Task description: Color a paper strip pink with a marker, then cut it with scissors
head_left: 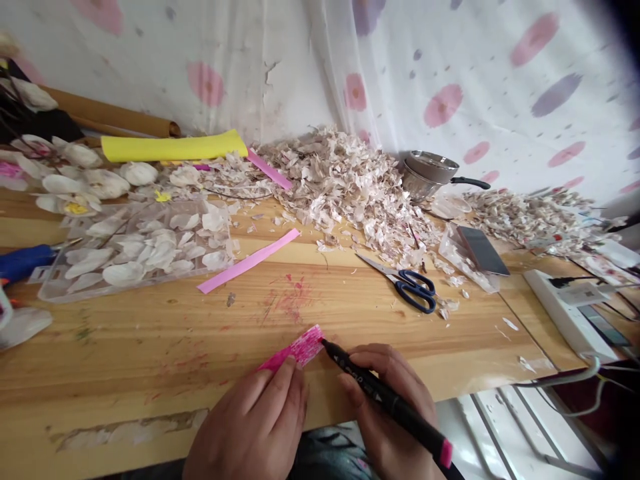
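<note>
A small paper strip (pixel 306 345), streaked with magenta ink, lies on the wooden table near its front edge. My left hand (pixel 255 413) presses the strip down, fingers together over its lower left part. Between the fingers and thumb of my right hand (pixel 395 407) is a black marker (pixel 385 397) with a magenta end. Its tip touches the strip's right edge, where paler paper shows through the ink. Beyond the hands lies a plain pink paper strip (pixel 249 261). A pair of scissors (pixel 407 283) with dark blue handles rests to the right, blades slightly apart.
A clear tray (pixel 225 250) of pale petals sits at the left, by a blue-handled tool (pixel 23 263). Behind are a yellow paper roll (pixel 173 147), heaped dry flakes (pixel 340 180) and a metal pot (pixel 427 177). A phone (pixel 483 250) and power strip (pixel 565 317) lie right.
</note>
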`<action>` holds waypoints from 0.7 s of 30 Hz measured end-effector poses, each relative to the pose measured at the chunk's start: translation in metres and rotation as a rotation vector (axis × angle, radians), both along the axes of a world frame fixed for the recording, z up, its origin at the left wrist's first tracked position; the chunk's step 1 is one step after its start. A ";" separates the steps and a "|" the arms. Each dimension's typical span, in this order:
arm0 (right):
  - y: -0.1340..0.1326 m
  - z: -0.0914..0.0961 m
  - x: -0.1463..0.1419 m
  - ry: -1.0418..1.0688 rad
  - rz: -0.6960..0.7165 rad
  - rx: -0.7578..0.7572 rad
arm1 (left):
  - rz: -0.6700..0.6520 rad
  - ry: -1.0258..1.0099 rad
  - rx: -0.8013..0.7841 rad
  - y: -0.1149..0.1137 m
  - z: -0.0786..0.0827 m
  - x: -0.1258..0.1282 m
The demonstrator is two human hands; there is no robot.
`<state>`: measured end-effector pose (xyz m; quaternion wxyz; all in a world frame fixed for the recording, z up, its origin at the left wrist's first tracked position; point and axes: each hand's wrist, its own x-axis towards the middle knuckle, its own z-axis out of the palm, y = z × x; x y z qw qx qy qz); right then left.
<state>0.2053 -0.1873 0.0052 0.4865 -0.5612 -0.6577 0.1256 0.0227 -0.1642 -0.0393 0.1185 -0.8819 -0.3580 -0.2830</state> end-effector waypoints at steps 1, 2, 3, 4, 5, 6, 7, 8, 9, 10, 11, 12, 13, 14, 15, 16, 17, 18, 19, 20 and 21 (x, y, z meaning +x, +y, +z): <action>0.000 -0.001 0.000 -0.008 -0.001 0.006 | -0.011 0.010 -0.002 0.000 0.000 0.000; 0.000 -0.001 0.000 -0.017 0.018 0.012 | -0.021 0.019 -0.003 0.000 0.000 0.000; 0.000 -0.002 0.000 -0.026 0.046 0.016 | -0.024 0.022 -0.001 0.001 0.000 0.000; 0.000 -0.002 0.000 -0.034 0.066 0.021 | -0.027 0.026 -0.001 0.000 0.001 -0.001; 0.000 -0.003 0.000 -0.043 0.062 0.027 | -0.027 0.026 0.000 0.000 0.001 -0.001; 0.000 -0.003 -0.001 -0.052 0.046 0.027 | -0.026 0.026 0.001 0.000 0.001 -0.001; -0.001 -0.003 -0.001 -0.056 0.020 0.025 | -0.018 0.022 0.000 -0.001 0.001 -0.002; -0.002 -0.003 -0.002 -0.063 -0.003 0.022 | -0.011 0.017 0.002 -0.002 0.001 -0.002; -0.003 -0.003 -0.003 -0.074 -0.014 0.025 | -0.007 0.011 0.006 -0.002 0.000 -0.002; -0.003 -0.004 -0.004 -0.086 -0.011 0.036 | -0.008 0.007 0.007 -0.003 -0.001 -0.003; -0.004 -0.004 -0.005 -0.096 0.000 0.044 | -0.014 0.005 0.004 -0.003 -0.002 -0.003; -0.005 -0.005 -0.007 -0.099 0.004 0.053 | -0.021 0.004 0.001 -0.003 -0.003 -0.004; -0.005 -0.005 -0.008 -0.098 -0.011 0.059 | -0.024 -0.001 0.001 -0.003 -0.005 -0.004; -0.004 -0.005 -0.009 -0.094 -0.041 0.063 | -0.032 0.000 0.002 -0.003 -0.006 -0.004; -0.004 -0.006 -0.010 -0.084 -0.080 0.067 | -0.032 -0.007 0.007 -0.003 -0.007 -0.004; -0.003 -0.006 -0.011 -0.080 -0.110 0.066 | -0.029 -0.018 0.016 -0.003 -0.007 -0.004; -0.003 -0.006 -0.011 -0.080 -0.118 0.071 | -0.034 -0.021 0.018 -0.002 -0.007 -0.004; -0.003 -0.007 -0.011 -0.087 -0.091 0.079 | -0.045 -0.018 0.014 -0.002 -0.007 -0.004; -0.003 -0.007 -0.010 -0.101 -0.033 0.081 | -0.058 -0.010 0.002 -0.002 -0.007 -0.004; -0.004 -0.008 -0.010 -0.114 0.019 0.082 | -0.062 -0.003 -0.007 -0.002 -0.006 -0.005; -0.005 -0.008 -0.010 -0.121 0.044 0.073 | -0.055 0.002 -0.017 -0.003 -0.006 -0.005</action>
